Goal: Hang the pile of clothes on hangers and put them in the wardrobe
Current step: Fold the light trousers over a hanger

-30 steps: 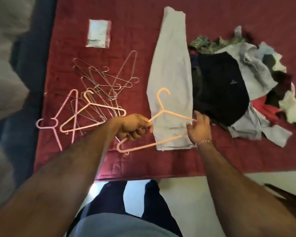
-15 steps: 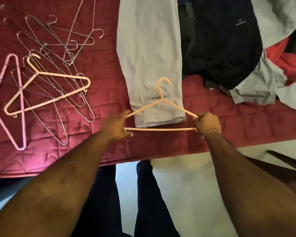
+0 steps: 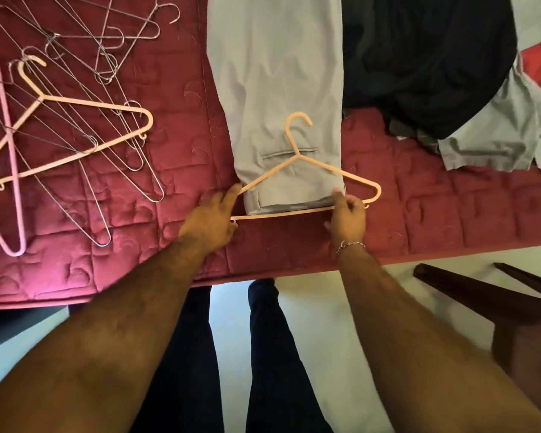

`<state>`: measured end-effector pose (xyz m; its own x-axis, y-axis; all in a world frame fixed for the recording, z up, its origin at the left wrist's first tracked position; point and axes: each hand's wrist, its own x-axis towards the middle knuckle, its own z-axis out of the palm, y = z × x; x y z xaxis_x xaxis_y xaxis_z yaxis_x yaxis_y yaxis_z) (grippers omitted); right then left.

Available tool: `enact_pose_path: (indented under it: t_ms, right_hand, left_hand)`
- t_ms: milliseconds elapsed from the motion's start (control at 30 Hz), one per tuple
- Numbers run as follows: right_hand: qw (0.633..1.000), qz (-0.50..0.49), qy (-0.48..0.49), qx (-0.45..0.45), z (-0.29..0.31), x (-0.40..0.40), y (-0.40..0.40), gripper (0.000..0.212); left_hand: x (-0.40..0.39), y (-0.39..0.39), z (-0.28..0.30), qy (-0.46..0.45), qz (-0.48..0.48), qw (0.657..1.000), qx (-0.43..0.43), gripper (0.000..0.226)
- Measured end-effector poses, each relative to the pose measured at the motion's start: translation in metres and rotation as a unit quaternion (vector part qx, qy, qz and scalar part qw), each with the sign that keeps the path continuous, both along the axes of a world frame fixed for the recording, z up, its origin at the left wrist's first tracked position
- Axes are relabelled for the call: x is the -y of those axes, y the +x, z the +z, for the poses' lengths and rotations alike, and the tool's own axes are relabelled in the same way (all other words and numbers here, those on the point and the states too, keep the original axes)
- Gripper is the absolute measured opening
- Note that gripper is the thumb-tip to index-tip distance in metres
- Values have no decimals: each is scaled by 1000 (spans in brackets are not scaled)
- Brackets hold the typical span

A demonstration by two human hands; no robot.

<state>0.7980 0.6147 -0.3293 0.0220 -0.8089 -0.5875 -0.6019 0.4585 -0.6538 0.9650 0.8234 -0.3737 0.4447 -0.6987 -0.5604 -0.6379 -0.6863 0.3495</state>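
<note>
Sliding forward, the hanger [image 3: 306,182] is overlapping the trousers' [image 3: 278,89] waist; I'm pinching both bar ends, left hand [image 3: 210,223] and right hand [image 3: 347,214], trousers running lengthwise away.

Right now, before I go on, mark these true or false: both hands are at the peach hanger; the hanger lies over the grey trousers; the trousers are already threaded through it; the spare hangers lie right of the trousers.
1. Both the left hand and right hand are at the peach hanger: true.
2. It lies over the grey trousers: true.
3. Trousers already threaded: false, they lie flat underneath.
4. Spare hangers lie right: false, left.
</note>
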Motion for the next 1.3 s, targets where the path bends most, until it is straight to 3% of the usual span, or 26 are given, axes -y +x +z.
enact_pose_path:
  t_ms: [33,100,167,300,400,500,567,667,800,933,1100,1300]
  right_hand:
    - [998,-23,59,28,-5,-2,1,43]
    - [996,-30,82,11,-14,-3,9,94]
    - [995,13,61,-73,-20,2,18,108]
    - [982,44,97,-154,-40,26,19,104]
    - [987,21,119,-107,-25,34,23,57]
    - [983,-77,165,17,0,23,38,21]
    - [964,-148,194,104,6,11,44,27]
    - [956,-183,187,134,7,-3,43,42]
    - [929,-216,236,184,13,-7,42,34]
    - [932,-195,240,190,22,-7,37,30]
    - [932,-166,270,174,31,-16,13,33]
    - [935,-97,286,186,46,-42,-27,40]
  left_hand:
    - [0,1,1,-2,3,1000,-1,95]
    - [2,1,2,-6,7,1000,-1,96]
    - [5,1,2,-1,11,1000,0,92]
    - [13,0,3,11,25,1000,4,84]
    - [13,-1,5,8,36,999,3,78]
    - [14,0,6,-5,63,998,-3,64]
    - [16,5,8,-13,75,997,4,53]
    - [24,20,11,-14,78,996,28,50]
    - [31,46,12,17,59,994,89,47]
    - [37,64,14,-9,120,988,93,56]
    - [62,96,33,-66,240,960,128,45]
    - [99,152,60,-124,195,950,209,37]
